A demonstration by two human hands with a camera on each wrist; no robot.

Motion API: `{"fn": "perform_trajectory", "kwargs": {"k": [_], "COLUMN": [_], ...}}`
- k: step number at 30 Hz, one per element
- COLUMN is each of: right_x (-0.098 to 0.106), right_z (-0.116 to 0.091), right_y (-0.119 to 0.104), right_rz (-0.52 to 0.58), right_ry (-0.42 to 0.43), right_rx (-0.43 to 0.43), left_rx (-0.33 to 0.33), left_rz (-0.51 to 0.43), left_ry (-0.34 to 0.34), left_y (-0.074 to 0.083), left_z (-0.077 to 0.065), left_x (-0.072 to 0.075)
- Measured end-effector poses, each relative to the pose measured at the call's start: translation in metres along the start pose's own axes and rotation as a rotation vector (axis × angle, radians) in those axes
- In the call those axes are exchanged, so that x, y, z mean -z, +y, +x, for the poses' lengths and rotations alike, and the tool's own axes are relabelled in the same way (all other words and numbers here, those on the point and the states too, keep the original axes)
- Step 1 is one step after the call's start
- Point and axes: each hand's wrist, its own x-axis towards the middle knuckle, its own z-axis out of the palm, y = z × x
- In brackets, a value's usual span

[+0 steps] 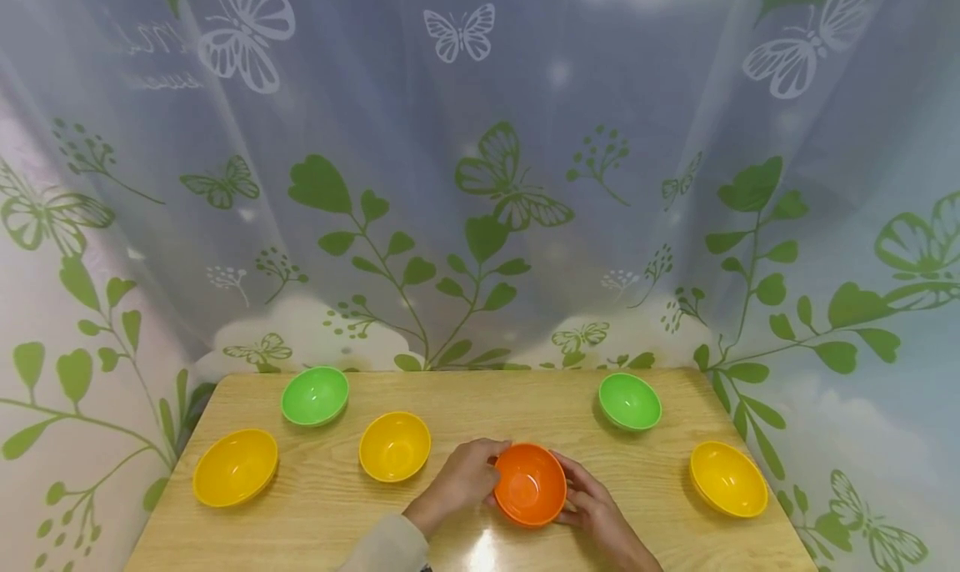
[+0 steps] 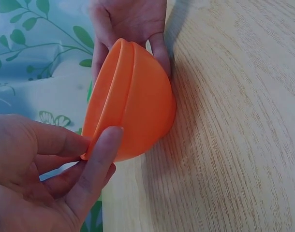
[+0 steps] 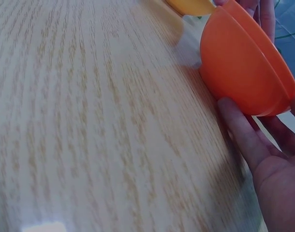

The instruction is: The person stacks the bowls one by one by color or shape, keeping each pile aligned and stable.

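Near the front middle of the table, both hands hold an orange bowl [image 1: 530, 484] with its opening up. Two rim lines run round its edge in the wrist views; I cannot tell whether a second bowl is nested in it. The left hand [image 1: 468, 474] pinches the left side of the rim, thumb outside in the left wrist view. On the opposite side the right hand [image 1: 596, 505] grips the bowl, with fingers against its outer wall and thumb at the rim [image 3: 283, 79]. The base is at or close to the tabletop. A yellow bowl [image 1: 395, 447] stands left of the hands.
On the wooden table [image 1: 517, 397] stand another yellow bowl [image 1: 236, 468] at the left, a green bowl [image 1: 315, 397] at the back left, a green bowl [image 1: 630, 402] at the back right and a yellow bowl [image 1: 727, 479] at the right. A patterned curtain [image 1: 480, 180] hangs behind.
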Motion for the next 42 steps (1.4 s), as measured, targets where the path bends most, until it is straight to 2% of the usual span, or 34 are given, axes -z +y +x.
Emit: {"fn": "perform_trajectory", "kwargs": {"k": [4, 12, 20, 27, 31, 38, 42], "right_x": [-0.001, 0.002, 0.002, -0.004, -0.006, -0.008, -0.007], "right_z": [0.001, -0.001, -0.001, 0.0, 0.0, -0.002, -0.002], "right_y": [0.001, 0.004, 0.003, 0.003, 0.002, 0.0, 0.0], "right_rz": [-0.005, 0.044, 0.091, 0.036, 0.022, 0.007, -0.003], "right_ry": [0.01, -0.029, -0.064, 0.008, 0.046, 0.053, 0.052], "right_rx": [-0.006, 0.036, 0.036, 0.013, 0.001, -0.005, 0.0], "left_rx": [0.015, 0.012, 0.013, 0.017, 0.008, -0.007, 0.009], "left_rz": [0.01, 0.107, -0.006, 0.009, -0.014, -0.023, -0.005], "left_ry": [-0.002, 0.026, 0.038, 0.069, 0.093, 0.129, 0.147], "left_y": [0.0, -0.002, -0.004, -0.003, -0.006, -0.014, -0.016], "left_z": [0.0, -0.001, -0.006, -0.01, -0.013, -0.016, -0.017], "left_x": [0.001, 0.004, 0.015, 0.032, 0.043, 0.056, 0.063]}}
